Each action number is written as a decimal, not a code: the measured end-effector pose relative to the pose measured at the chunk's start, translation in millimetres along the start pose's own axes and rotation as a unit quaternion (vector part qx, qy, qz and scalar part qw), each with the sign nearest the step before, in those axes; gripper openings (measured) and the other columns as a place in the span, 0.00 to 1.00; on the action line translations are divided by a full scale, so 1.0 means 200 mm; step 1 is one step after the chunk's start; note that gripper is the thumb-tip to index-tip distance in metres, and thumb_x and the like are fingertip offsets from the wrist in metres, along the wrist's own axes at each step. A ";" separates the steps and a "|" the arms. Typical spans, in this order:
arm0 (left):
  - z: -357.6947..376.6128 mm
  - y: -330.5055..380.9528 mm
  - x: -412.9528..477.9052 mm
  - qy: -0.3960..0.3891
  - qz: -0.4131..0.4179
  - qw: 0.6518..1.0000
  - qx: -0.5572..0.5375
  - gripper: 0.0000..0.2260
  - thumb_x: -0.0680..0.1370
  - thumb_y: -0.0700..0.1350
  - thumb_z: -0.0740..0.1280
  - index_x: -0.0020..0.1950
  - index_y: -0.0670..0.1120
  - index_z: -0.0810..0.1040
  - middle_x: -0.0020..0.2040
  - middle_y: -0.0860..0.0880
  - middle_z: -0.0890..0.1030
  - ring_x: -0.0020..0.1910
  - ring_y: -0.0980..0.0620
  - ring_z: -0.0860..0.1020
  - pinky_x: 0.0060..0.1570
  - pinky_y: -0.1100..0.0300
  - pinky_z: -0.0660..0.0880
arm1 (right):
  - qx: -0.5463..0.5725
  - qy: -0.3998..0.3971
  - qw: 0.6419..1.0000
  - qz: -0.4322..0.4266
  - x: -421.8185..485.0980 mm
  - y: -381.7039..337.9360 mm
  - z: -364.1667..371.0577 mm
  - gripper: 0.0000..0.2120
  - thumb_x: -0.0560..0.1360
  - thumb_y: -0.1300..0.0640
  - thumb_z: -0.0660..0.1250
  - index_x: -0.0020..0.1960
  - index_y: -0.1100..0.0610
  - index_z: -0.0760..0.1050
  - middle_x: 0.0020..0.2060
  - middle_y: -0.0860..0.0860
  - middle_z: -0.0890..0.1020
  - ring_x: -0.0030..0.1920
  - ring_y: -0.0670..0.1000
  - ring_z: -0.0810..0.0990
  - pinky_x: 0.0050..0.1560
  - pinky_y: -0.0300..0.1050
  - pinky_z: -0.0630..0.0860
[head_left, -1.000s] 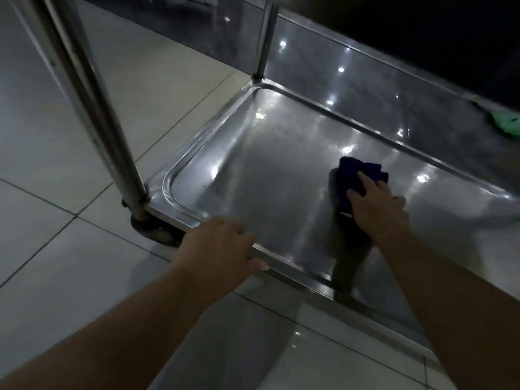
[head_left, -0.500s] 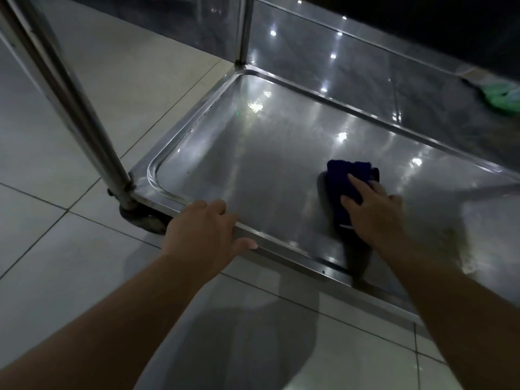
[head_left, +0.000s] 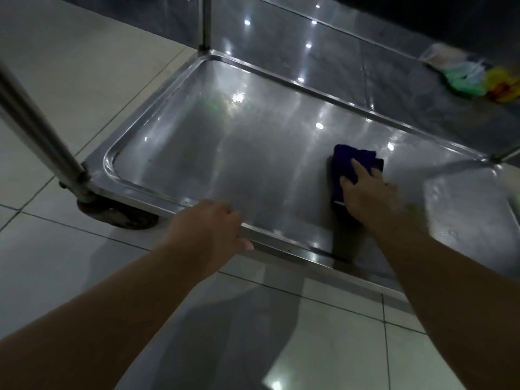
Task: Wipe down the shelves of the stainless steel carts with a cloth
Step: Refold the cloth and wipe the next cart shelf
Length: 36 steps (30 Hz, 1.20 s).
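— Head view, starting at the left: what do we have around us?

— Pale floor tiles (head_left: pixel 70 66) with dark grout lines, dimly lit. A steel post (head_left: pixel 36 130) slants up from the near left corner of the shelf, and under that corner a caster (head_left: pixel 118 218) rests on the floor.

— And the surface itself?

— The shelf (head_left: pixel 225 153) is a shallow stainless tray with a raised rim and rounded corners, sitting just above the floor. It shines with streaks and small points of reflected light. Our left hand (head_left: pixel 208 232) is on the near rim, its fingers (head_left: pixel 228 213) curled over into the tray and the thumb along the outer edge, grasping the rim.

— Where is the cloth?

— Right of centre on the shelf, nearer the front rim than the back. The cloth (head_left: pixel 351 164) is dark blue and bunched. Our right hand (head_left: pixel 368 195) lies on top with its fingers (head_left: pixel 361 170) laid out fairly straight, pressing it onto the steel rather than clutching it.

— And behind?

— A second post (head_left: pixel 206 23) rises at the far left corner. A dark glossy surface (head_left: pixel 365 66) runs behind the shelf, and we cannot tell whether it is wall or floor.

— What can't we make out?

— Both posts are cut off by the frame. The shelf's right end is blurred and runs out of view, and part of the cloth is under our palm. At the upper right, a green and yellow-orange heap (head_left: pixel 478 80) is too blurred to name.

— Any writing?

— Only a small white tag (head_left: pixel 339 203) at the cloth's near edge, too small to read.
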<state>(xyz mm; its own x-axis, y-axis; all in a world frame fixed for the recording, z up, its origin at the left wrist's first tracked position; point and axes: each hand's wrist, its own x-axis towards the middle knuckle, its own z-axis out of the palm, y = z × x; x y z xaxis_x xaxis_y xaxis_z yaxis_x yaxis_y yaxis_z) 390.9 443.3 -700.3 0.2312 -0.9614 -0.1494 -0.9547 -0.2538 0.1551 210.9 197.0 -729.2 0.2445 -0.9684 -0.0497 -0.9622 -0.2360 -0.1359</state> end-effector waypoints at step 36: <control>0.02 0.00 -0.04 0.017 -0.045 0.999 -0.015 0.28 0.75 0.66 0.54 0.57 0.44 0.73 0.54 0.47 0.72 0.56 0.46 0.70 0.55 0.55 0.70 | -0.014 -0.068 0.992 -0.108 -0.58 0.25 -0.12 0.23 0.79 0.43 0.57 0.72 0.34 0.56 0.73 0.46 0.63 0.67 0.57 0.67 0.63 0.51 0.65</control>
<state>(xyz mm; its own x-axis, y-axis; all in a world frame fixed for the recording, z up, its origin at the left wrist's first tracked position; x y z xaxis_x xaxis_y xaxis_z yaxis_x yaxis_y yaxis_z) 387.9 452.1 -703.4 0.3217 -0.9377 -0.1315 -0.9242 -0.3412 0.1717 132.3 296.0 -706.0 0.4577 -0.8754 -0.1555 -0.8879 -0.4412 -0.1302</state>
